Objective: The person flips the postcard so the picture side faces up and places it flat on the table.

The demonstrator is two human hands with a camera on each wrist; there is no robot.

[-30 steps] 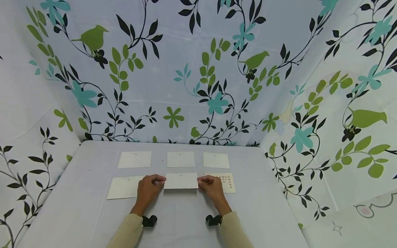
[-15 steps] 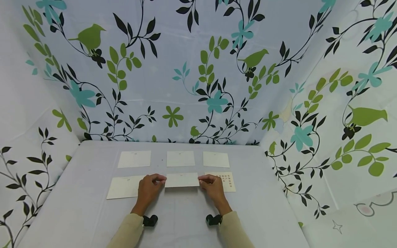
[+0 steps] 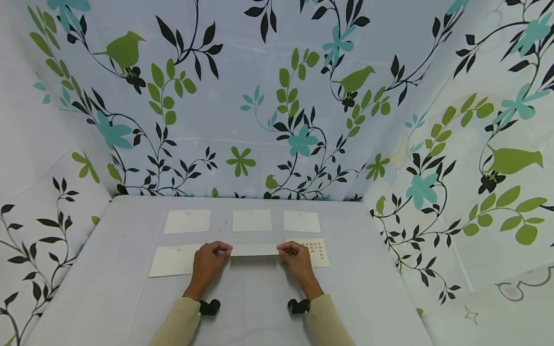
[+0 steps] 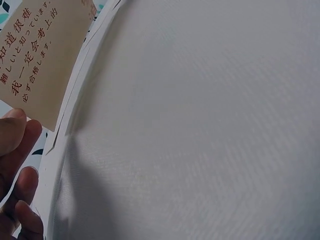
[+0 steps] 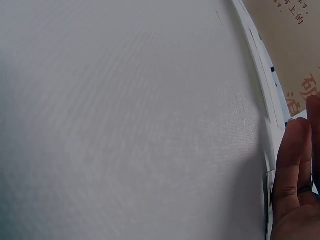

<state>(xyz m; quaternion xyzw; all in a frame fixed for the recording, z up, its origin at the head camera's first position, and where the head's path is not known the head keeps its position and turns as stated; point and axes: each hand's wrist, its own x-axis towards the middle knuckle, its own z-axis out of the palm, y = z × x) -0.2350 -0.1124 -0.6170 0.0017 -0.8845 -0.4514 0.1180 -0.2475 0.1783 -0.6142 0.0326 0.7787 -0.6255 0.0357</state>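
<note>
Both hands hold one white card by its left and right ends, tilted above the table in the head view. My left hand pinches the left end between thumb and fingers; my right hand pinches the right end. In the left wrist view, the card's underside carries red and brown Chinese and Japanese writing. The right wrist view shows larger brown characters near the right fingers. Behind the left hand lies a blank-faced card, partly covered. A card with printed characters lies partly behind the right hand.
Three cards lie in a back row: left, middle and right. A white cloth covers the table. Patterned fabric hangs behind and along the sides. A dark camera sits on each wrist.
The held card has tipped further, so its upper face looks narrower and its near edge has risen. Both hands have stayed almost in place.
</note>
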